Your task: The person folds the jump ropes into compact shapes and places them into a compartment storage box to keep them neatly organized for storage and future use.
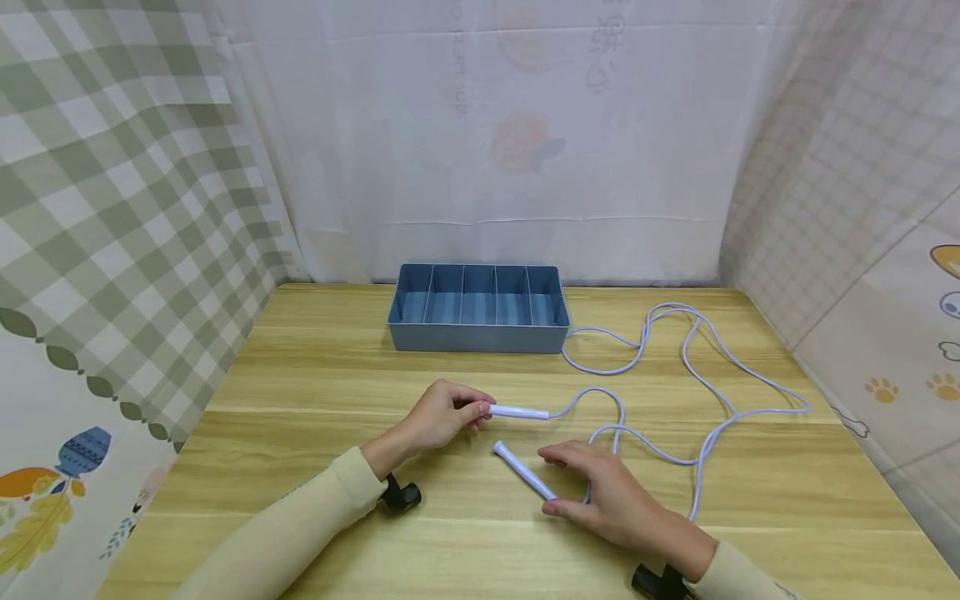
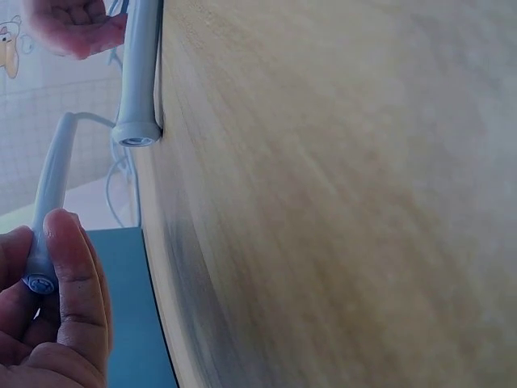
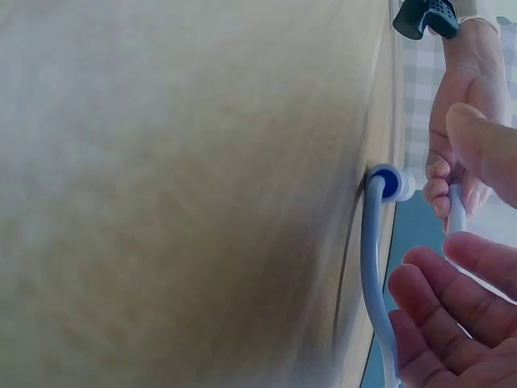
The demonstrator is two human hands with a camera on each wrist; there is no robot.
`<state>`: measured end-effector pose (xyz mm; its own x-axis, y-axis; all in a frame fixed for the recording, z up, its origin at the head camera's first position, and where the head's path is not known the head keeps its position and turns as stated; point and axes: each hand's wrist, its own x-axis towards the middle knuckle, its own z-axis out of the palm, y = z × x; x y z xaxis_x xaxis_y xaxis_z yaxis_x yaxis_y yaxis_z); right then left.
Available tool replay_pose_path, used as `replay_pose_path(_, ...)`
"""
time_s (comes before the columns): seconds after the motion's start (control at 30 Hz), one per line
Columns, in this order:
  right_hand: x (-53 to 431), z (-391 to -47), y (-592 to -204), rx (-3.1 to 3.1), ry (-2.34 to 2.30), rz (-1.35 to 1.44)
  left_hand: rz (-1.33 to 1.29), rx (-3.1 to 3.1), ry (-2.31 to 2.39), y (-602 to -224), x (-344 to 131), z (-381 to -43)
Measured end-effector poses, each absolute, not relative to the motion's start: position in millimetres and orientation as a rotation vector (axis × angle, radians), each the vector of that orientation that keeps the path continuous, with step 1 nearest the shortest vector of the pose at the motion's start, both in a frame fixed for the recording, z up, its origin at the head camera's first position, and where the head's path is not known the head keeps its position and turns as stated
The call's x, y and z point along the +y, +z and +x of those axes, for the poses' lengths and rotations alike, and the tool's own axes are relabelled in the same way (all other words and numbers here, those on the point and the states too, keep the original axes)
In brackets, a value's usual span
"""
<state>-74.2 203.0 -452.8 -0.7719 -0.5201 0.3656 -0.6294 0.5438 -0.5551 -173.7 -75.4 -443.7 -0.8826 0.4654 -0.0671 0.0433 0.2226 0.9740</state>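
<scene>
A pale lilac jump rope lies on the wooden table, its cord (image 1: 735,414) looping off to the right. Between thumb and fingers, my left hand (image 1: 441,415) pinches the flared end of one rope handle (image 1: 520,412), which points right, toward its cord. The second handle (image 1: 522,470) rests slantwise on the table, nearer to me. Around its cord end, my right hand (image 1: 607,496) is spread, thumb and fingers apart. In the right wrist view a gap shows between the right fingers (image 3: 440,299) and the handle's blue-lined opening (image 3: 390,184), where the cord comes out.
A blue-grey box (image 1: 480,337) with several narrow compartments stands at the back of the table, a loop of cord right beside its right corner. Hanging cloth (image 1: 480,167) closes off the back and both sides. A black wrist camera (image 1: 401,495) sits under the left wrist.
</scene>
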Motion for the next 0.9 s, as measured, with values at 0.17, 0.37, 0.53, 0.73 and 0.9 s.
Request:
replay_pose_path(0.17,201,-74,-452,-2.688,1.066,0.969,0.466,2.153,1.697,-445,-76,-174)
replay_pose_path(0.37,197,-75,-451,-2.763,1.097,0.959,0.453,2.133,1.703,-446,-76,-174)
replay_pose_path(0.53,193,-77,-451,-2.778,1.087,0.963,0.451,2.131,1.71,-445,-75,-174)
replay_pose_path(0.73,190,-77,-449,-2.848,1.074,0.911,0.452,2.129,1.715,-445,-76,-173)
replay_pose_path(0.9,188,-78,-448,-2.905,1.091,0.856,0.455,2.123,1.71,-445,-76,-172)
